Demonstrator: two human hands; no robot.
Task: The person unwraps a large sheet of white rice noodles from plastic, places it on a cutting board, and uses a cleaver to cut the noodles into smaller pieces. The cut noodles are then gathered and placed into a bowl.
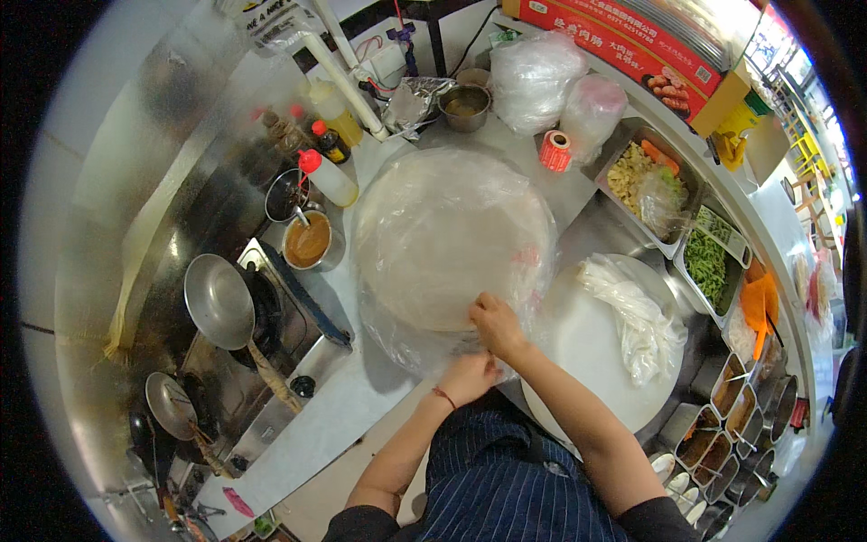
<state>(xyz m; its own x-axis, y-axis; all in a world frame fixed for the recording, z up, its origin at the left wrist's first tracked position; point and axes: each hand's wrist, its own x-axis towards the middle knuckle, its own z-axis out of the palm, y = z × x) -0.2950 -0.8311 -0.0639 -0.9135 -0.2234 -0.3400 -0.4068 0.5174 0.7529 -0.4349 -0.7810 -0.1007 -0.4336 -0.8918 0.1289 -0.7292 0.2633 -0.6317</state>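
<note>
A large, pale round disc-shaped thing (433, 257) lies on the counter in front of me, covered by a transparent plastic bag (399, 345). Whether the disc is a board or a stack of dough sheets, I cannot tell. At its near edge my right hand (498, 326) pinches the plastic between bent fingers. Just below it, my left hand (466, 379), with a dark cord at the wrist, grips the gathered bag edge close to my apron (515, 474). To the right is a white round board (576, 352) bearing a crumpled plastic bag (637, 318).
Left stands a gas stove with a metal pan (220, 301), near a pot of brown sauce (308, 238) and a red-capped squeeze bottle (328, 177). Trays of shredded greens (708, 267) and sauce containers (704, 447) line the right. A red carton (630, 54) sits behind.
</note>
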